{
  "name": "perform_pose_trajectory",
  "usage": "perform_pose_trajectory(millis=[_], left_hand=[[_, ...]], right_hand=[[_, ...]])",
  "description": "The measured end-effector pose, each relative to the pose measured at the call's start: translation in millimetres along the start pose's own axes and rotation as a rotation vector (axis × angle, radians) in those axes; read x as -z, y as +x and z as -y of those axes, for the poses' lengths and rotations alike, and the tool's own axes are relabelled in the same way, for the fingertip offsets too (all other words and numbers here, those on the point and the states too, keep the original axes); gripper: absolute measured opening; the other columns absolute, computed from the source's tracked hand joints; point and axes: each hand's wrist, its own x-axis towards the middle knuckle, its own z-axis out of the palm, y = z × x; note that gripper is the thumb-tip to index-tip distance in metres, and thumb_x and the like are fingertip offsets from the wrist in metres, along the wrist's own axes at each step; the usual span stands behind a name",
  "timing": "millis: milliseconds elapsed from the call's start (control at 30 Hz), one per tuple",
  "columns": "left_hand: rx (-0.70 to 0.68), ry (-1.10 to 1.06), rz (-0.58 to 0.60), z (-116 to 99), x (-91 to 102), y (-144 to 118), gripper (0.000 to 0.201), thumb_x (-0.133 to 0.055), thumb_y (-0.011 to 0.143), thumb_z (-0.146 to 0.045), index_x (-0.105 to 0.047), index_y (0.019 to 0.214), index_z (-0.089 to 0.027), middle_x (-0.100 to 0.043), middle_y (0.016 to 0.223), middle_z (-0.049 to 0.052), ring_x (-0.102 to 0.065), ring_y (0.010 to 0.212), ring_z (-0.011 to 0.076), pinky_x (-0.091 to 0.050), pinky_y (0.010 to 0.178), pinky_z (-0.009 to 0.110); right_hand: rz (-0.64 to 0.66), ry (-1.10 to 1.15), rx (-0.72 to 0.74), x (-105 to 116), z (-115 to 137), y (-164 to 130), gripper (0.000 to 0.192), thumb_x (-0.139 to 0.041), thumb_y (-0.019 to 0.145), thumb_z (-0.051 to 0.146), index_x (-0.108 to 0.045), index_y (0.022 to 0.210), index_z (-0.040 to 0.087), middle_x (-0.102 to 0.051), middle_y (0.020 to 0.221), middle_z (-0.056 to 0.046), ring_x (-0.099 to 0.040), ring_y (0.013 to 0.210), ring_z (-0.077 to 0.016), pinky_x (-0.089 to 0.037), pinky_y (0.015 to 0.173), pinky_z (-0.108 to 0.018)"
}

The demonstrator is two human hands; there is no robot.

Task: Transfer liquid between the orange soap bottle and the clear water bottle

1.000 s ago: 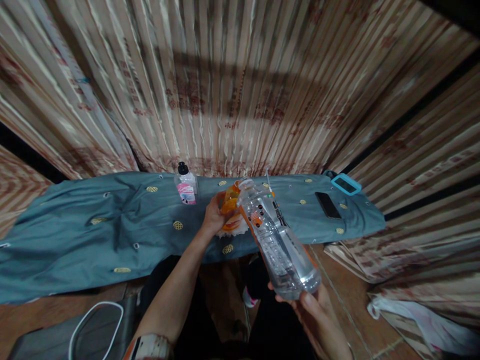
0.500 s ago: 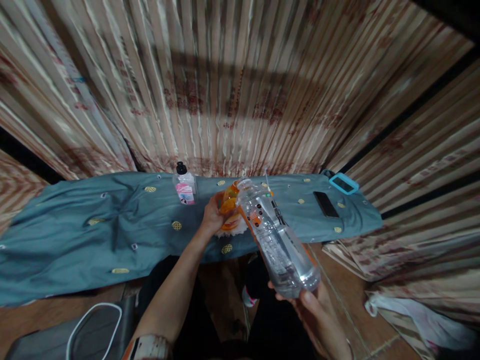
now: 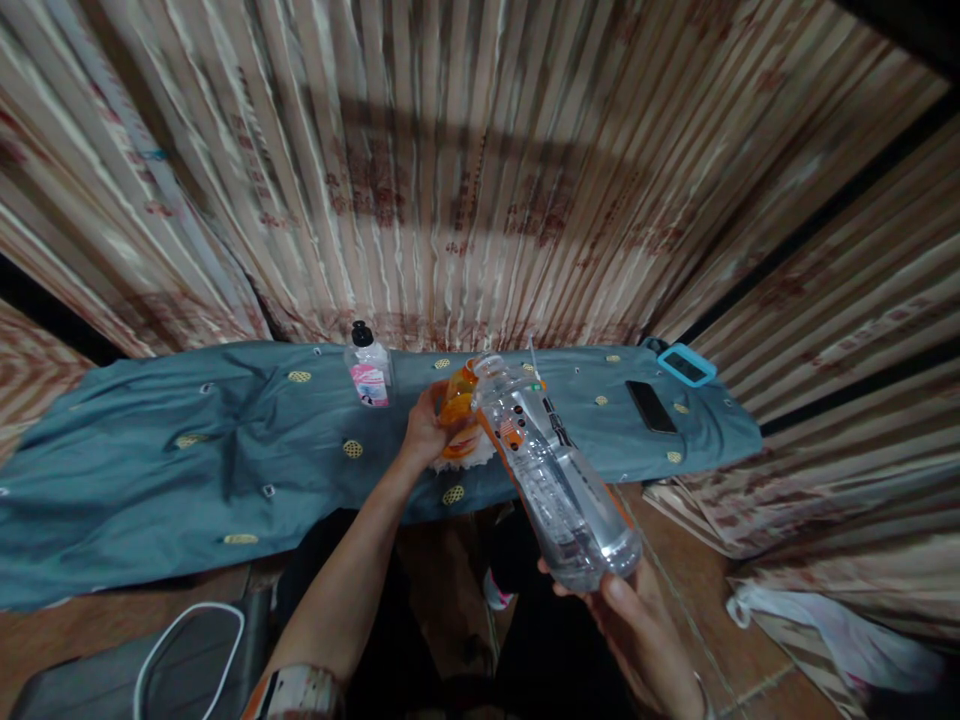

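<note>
Two hands: left [image 3: 424,432] grips one orange bottle [image 3: 458,415], right [image 3: 626,610] one clear bottle [image 3: 551,470].

Teal-clothed table [image 3: 187,470] with pink-labelled bottle [image 3: 368,372], orange bottle [image 3: 458,425], black phone [image 3: 649,407] and blue-cased device [image 3: 686,365].

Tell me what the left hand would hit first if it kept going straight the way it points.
The left hand already grips the orange container on the teal cloth. Pushed further, it would probably meet the neck of the clear bottle; depth is unclear.
</note>
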Motion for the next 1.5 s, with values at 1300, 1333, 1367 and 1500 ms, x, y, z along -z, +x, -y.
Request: perform_pose_trajectory(millis=[1300,1333,1367,1500], left_hand=[[0.014,-0.014,-0.021,3.2,-1.3,-0.1,0.061,-0.081,0.063,-0.039,-0.059,0.116,-0.018,-0.069,0.115,0.011,-0.065,0.108,0.0282,-0.05,0.1,0.046],[0.01,-0.016,-0.018,3.2,-1.3,-0.1,0.06,-0.081,0.063,-0.039,-0.059,0.115,-0.018,-0.069,0.115,0.011,-0.066,0.108,0.0282,-0.05,0.1,0.046],[0.004,-0.02,-0.013,3.2,-1.4,0.0,0.06,-0.081,0.063,-0.039,-0.059,0.115,-0.018,-0.069,0.115,0.011,-0.066,0.108,0.028,-0.05,0.1,0.046],[-0.005,-0.026,-0.016,3.0,-1.7,0.2,0.058,-0.081,0.064,-0.04,-0.06,0.114,-0.019,-0.07,0.115,0.01,-0.066,0.108,0.0274,-0.05,0.1,0.046]], right_hand=[[0.024,-0.04,0.019,7.3,-4.4,3.5,0.055,-0.083,0.074,0.045,-0.066,0.124,0.03,-0.083,0.104,-0.005,-0.077,0.081,-0.0239,-0.059,0.063,-0.029],[0.022,-0.043,0.02,6.9,-4.3,3.8,0.054,-0.083,0.074,0.045,-0.067,0.123,0.03,-0.083,0.103,-0.005,-0.077,0.08,-0.024,-0.059,0.063,-0.029],[0.019,-0.045,0.02,6.4,-4.2,4.1,0.054,-0.083,0.073,0.045,-0.067,0.123,0.029,-0.084,0.101,-0.005,-0.077,0.079,-0.0241,-0.059,0.063,-0.03],[0.003,-0.045,0.012,4.0,-2.6,4.7,0.073,-0.085,0.071,0.045,-0.056,0.137,0.033,-0.083,0.104,-0.004,-0.078,0.079,-0.0254,-0.059,0.061,-0.031]])
